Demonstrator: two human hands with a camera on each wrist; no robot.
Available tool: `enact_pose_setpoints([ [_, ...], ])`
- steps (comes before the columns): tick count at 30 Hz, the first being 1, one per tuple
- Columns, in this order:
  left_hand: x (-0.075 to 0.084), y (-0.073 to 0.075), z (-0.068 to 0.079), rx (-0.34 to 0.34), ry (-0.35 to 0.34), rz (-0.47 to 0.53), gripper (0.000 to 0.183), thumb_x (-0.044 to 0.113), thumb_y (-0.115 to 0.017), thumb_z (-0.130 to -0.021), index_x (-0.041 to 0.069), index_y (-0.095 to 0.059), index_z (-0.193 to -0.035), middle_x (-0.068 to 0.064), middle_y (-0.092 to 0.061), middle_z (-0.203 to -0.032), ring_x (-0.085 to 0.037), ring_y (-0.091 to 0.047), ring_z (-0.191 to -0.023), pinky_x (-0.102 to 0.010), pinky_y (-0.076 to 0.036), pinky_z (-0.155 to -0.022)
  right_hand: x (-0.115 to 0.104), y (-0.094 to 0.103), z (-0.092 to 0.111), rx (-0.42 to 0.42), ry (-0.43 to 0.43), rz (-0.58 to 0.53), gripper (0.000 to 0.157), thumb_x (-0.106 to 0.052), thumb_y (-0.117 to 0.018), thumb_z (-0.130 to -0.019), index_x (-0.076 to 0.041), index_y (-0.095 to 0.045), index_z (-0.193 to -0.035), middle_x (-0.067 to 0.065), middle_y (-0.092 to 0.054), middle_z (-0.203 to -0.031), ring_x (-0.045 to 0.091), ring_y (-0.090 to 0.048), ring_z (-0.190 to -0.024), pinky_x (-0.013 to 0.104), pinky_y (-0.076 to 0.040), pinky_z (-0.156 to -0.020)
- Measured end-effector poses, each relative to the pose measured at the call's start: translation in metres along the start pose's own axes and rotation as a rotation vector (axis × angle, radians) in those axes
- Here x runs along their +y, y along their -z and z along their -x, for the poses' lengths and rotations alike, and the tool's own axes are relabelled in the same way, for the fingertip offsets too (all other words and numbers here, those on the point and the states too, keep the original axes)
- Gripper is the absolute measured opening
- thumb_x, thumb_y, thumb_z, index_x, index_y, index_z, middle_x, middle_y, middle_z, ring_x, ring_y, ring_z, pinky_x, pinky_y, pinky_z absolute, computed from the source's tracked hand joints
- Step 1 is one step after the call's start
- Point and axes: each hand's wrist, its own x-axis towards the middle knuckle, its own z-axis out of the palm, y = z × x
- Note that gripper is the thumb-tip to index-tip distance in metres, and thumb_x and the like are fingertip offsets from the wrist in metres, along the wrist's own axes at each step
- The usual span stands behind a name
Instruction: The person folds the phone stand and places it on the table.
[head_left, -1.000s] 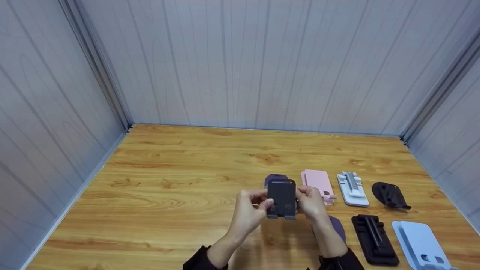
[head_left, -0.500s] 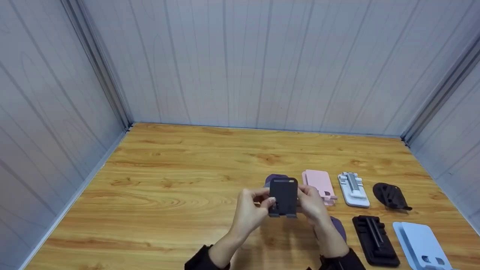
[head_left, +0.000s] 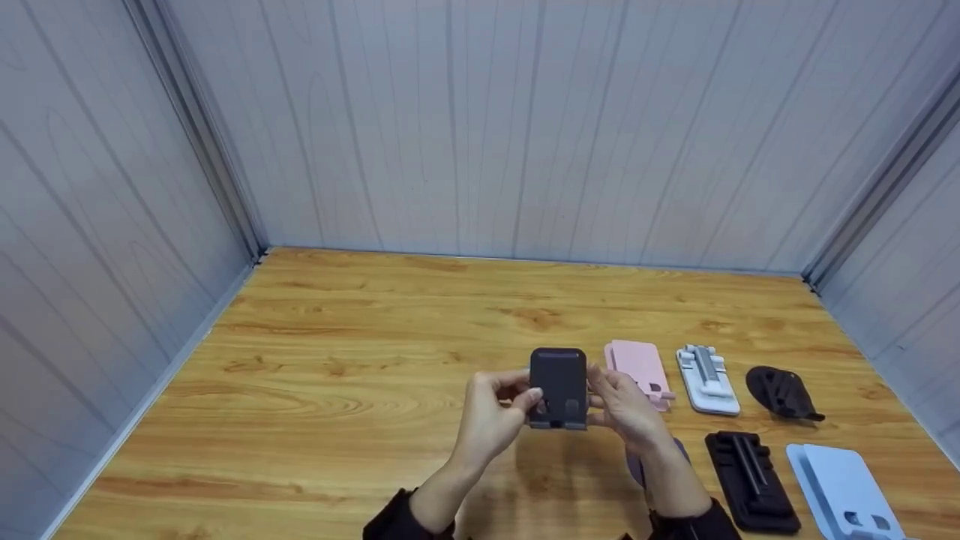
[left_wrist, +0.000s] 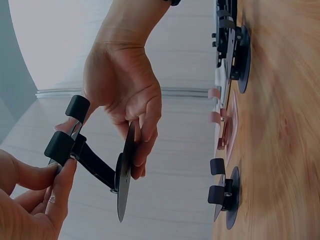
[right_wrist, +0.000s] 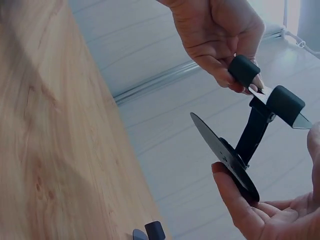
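Observation:
A dark phone stand (head_left: 557, 382), unfolded, is held up above the table between both hands. My left hand (head_left: 491, 420) pinches its plate at the left edge, thumb on the front face. Two curled hooks (left_wrist: 62, 147) line the plate's lower end. A hinged arm (right_wrist: 251, 131) joins the plate to a thin rounded base (right_wrist: 220, 150). My right hand (head_left: 630, 412) holds that base between thumb and fingers, seen best in the right wrist view; from the head the base is hidden behind the plate.
Several phone stands lie at the right: pink (head_left: 637, 367), white (head_left: 707, 379), round black (head_left: 782, 391), black (head_left: 752, 480) and light blue (head_left: 847, 487). A purple one (head_left: 637, 466) is partly under my right forearm. Panels (head_left: 480, 135) wall in the wooden table (head_left: 337, 375).
The stand has shifted slightly left and up, its plate at a changed tilt. The purple rounded edge behind the plate has gone from view. My right fingers have spread a little.

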Motion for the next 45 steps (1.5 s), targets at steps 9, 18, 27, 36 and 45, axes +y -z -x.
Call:
enact_pose_setpoints([
  [9, -0.003, -0.001, -0.001, -0.015, 0.007, -0.010, 0.018, -0.011, -0.061, -0.074, 0.001, -0.070, -0.083, -0.005, -0.058, -0.062, -0.010, -0.051, -0.056, -0.019, -0.047, -0.047, 0.000, 0.004, -0.001, -0.008, -0.013, -0.017, 0.054, -0.040, -0.052, -0.086, 0.009, -0.049, -0.107, 0.008, -0.060, -0.094, 0.018, -0.060, -0.086, 0.032, -0.051, -0.071],
  [18, 0.016, 0.003, 0.001, -0.088, 0.009, -0.014, 0.014, -0.008, -0.061, -0.076, -0.005, -0.067, -0.089, -0.010, -0.060, -0.067, -0.011, -0.053, -0.060, -0.019, -0.048, -0.050, -0.005, 0.001, 0.000, 0.054, -0.005, -0.097, 0.031, -0.021, -0.051, -0.089, 0.007, -0.054, -0.104, 0.006, -0.063, -0.086, 0.015, -0.062, -0.079, 0.027, -0.052, -0.068],
  [27, 0.009, 0.009, -0.004, -0.082, -0.056, -0.005, 0.033, 0.017, -0.068, -0.079, -0.005, -0.063, -0.102, -0.011, -0.065, -0.089, -0.018, -0.061, -0.080, -0.026, -0.051, -0.069, -0.014, 0.000, 0.008, 0.076, 0.019, -0.143, 0.031, -0.023, -0.046, -0.088, 0.005, -0.054, -0.101, 0.006, -0.064, -0.087, 0.016, -0.062, -0.080, 0.026, -0.052, -0.070],
  [36, 0.006, 0.009, -0.005, -0.136, 0.078, 0.024, 0.066, 0.027, -0.063, -0.083, -0.010, -0.035, -0.129, -0.023, -0.043, -0.126, -0.034, -0.043, -0.113, -0.047, -0.034, -0.095, -0.019, -0.004, 0.013, 0.087, 0.035, -0.082, 0.033, -0.023, -0.049, -0.088, 0.006, -0.053, -0.104, 0.008, -0.064, -0.089, 0.017, -0.062, -0.083, 0.029, -0.051, -0.073],
  [45, 0.003, 0.006, -0.007, -0.226, 0.191, 0.281, 0.061, 0.018, -0.065, -0.081, -0.014, -0.037, -0.125, -0.019, -0.057, -0.102, -0.026, -0.063, -0.081, -0.034, -0.053, -0.067, -0.018, -0.006, 0.014, 0.087, 0.083, -0.070, 0.040, -0.018, -0.051, -0.087, 0.014, -0.047, -0.111, 0.007, -0.064, -0.089, 0.017, -0.061, -0.083, 0.030, -0.051, -0.074],
])
